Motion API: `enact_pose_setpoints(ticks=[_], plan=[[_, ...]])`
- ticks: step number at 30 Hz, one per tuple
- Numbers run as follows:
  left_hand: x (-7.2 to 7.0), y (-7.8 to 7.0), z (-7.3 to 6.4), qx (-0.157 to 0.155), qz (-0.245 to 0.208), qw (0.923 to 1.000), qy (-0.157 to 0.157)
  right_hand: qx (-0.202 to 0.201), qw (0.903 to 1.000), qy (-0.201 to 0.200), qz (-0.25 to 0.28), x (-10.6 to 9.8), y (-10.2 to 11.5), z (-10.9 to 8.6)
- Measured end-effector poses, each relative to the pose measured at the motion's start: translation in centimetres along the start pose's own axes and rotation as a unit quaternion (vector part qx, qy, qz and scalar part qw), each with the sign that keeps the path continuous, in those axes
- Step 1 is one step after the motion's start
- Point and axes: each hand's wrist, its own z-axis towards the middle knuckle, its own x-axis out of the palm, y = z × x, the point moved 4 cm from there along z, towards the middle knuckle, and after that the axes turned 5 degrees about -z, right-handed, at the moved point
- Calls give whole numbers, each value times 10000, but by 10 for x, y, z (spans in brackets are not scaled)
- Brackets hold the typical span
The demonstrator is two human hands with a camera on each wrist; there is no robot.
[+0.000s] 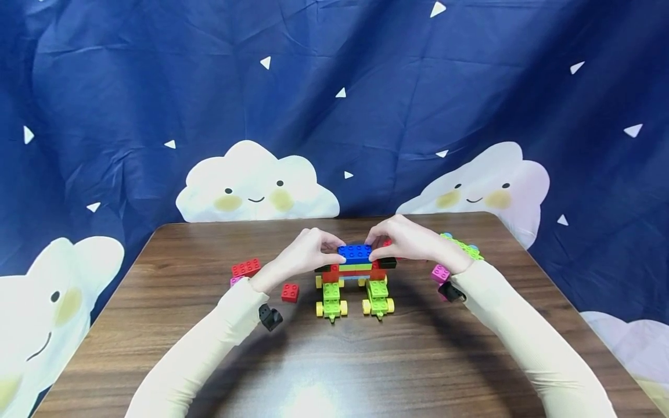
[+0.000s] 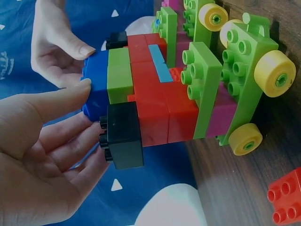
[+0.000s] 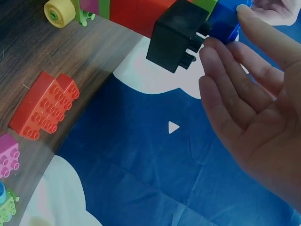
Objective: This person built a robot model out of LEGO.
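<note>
A blue building brick [image 1: 355, 253] tops a model of stacked bricks, right on a lime-green brick [image 2: 120, 76]. Its left end is pinched between thumb and fingers of my left hand [image 1: 305, 254]. My right hand [image 1: 406, 239] pinches the opposite end, with the thumb on the near side. Below come red bricks [image 2: 160, 106], then two lime-green wheeled bases [image 1: 331, 295] with yellow wheels [image 2: 275, 74]. A black brick [image 2: 124, 136] juts out on the left side under my left fingers. Another black brick [image 3: 176, 35] sticks out beside my right fingertips.
A loose red brick [image 1: 290, 292] lies left of the model, with another red brick [image 1: 245, 267] farther left. Right of it are red bricks [image 3: 44, 106], a pink brick [image 1: 441, 272] and a lime-green plate [image 1: 464, 247] with blue pieces. A blue cloth hangs behind the wooden table [image 1: 418, 371].
</note>
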Motion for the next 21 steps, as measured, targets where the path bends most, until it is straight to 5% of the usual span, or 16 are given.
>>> enact_pose_setpoints(ticks=[21], plan=[[-3, 2, 1, 61, 98, 9999, 35, -119, 9984, -223, -512, 0, 8, -3]])
